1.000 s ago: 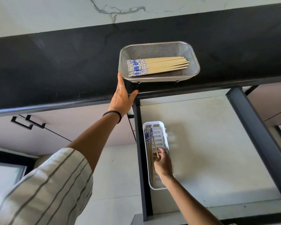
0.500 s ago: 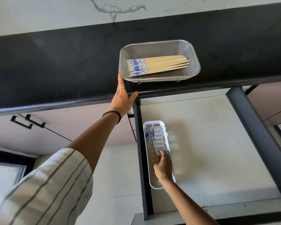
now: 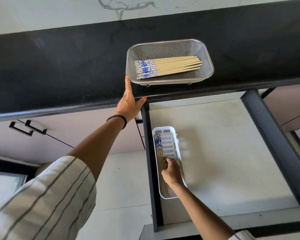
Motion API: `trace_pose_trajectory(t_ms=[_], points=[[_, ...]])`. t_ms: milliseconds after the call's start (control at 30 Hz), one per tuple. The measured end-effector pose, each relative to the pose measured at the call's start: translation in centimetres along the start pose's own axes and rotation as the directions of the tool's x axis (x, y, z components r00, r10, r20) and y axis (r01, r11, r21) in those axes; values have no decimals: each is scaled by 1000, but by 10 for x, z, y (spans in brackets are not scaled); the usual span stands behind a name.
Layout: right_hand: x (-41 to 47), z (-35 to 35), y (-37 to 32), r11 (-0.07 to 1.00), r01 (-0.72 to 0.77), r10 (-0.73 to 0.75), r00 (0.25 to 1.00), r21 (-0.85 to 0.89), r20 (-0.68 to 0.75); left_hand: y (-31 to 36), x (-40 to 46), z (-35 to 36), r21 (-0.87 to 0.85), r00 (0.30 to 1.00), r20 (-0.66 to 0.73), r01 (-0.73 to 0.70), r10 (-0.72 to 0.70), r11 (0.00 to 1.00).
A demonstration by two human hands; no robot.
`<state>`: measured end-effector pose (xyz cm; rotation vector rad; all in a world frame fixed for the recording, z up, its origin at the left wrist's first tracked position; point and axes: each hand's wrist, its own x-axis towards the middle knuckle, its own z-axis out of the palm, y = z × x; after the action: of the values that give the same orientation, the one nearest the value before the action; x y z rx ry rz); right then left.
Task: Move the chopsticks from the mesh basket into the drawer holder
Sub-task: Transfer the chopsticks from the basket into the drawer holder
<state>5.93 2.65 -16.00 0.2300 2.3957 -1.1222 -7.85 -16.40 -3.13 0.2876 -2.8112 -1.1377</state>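
A steel mesh basket [image 3: 210, 54] stands on the black countertop [image 3: 59, 66] near its front edge. Inside it lie several bamboo chopsticks [image 3: 173, 65] with blue-and-white ends pointing left. Below, in the open drawer [image 3: 232, 153], a white slotted holder [image 3: 172, 135] sits along the left side. A few chopsticks [image 3: 158, 149] lie flat in it against its left wall. My right hand [image 3: 171, 172] is down in the holder, with fingertips curled on those chopsticks. My left hand [image 3: 129, 104] rests flat on the counter's edge, fingers straight, one fingertip by the basket's front left corner.
The drawer has dark metal side rails [image 3: 270, 135] and a pale bare floor to the right of the holder. Shut cabinet fronts with black handles [image 3: 28, 129] lie to the left under the counter. A marble wall runs behind the countertop.
My right hand lowered the tilted chopsticks until they lie flat in the holder, and slid slightly toward me. The left hand and the basket stayed in place.
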Motion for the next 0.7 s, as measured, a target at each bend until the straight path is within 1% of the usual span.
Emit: trace_pose_trajectory(t_ms=[100,200,300,400,467,500,567,600,633,667,700], points=[[1,-2,-3,1000,-3,3,1000,-20,10,0,0,-1,11,1000,13,4,-4,1000],[1,-9,-9,999,24,-25,999,-34,-30,-1,-2,-2,15,1000,12,2,-2,1000],[3,-29,-26,994,114,-113,990,3,-79,0,-3,-2,22,1000,5,12,-12,1000],[4,-63,-56,961,275,-268,949,26,-166,1,-5,0,46,1000,-18,8,-7,999],[4,-88,-82,912,409,-394,890,20,-228,2,-6,1,61,999,-42,-6,8,998],[5,-100,-97,876,482,-465,842,-6,-273,3,-6,1,70,998,-54,-19,23,997],[11,-124,-126,791,601,-596,710,-118,-375,5,-7,1,88,997,-62,-40,46,995],[16,-136,-140,752,636,-642,648,-172,-410,6,-6,1,91,997,-62,-44,49,995],[22,-147,-154,724,654,-674,602,-218,-429,6,-6,1,92,997,-61,-47,53,995],[31,-158,-167,707,657,-694,572,-263,-436,6,-6,0,93,996,-60,-54,59,994],[42,-168,-179,701,644,-705,563,-307,-431,5,-6,0,94,996,-56,-60,65,994]])
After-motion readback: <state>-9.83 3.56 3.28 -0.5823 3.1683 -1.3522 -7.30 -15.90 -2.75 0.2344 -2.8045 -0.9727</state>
